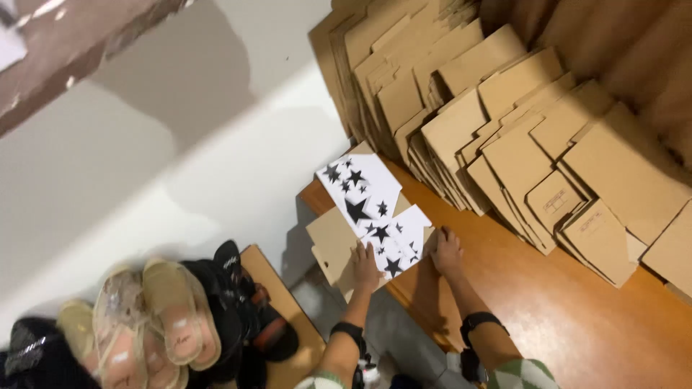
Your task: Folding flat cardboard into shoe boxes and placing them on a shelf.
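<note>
Both forearms reach up from bottom centre of frame. Left hand (365,268) flat, palm down, fingers together. Right hand (447,252) just right of it, fingers curled, pressing down. Dark band on each wrist.

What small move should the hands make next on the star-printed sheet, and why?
Probably press the star-printed sheet flat and square it with the brown cardboard beneath. The left hand rests on the sheet's near edge, the right hand at its corner on the wooden table, and the sheet lies skewed over the cardboard.
</note>
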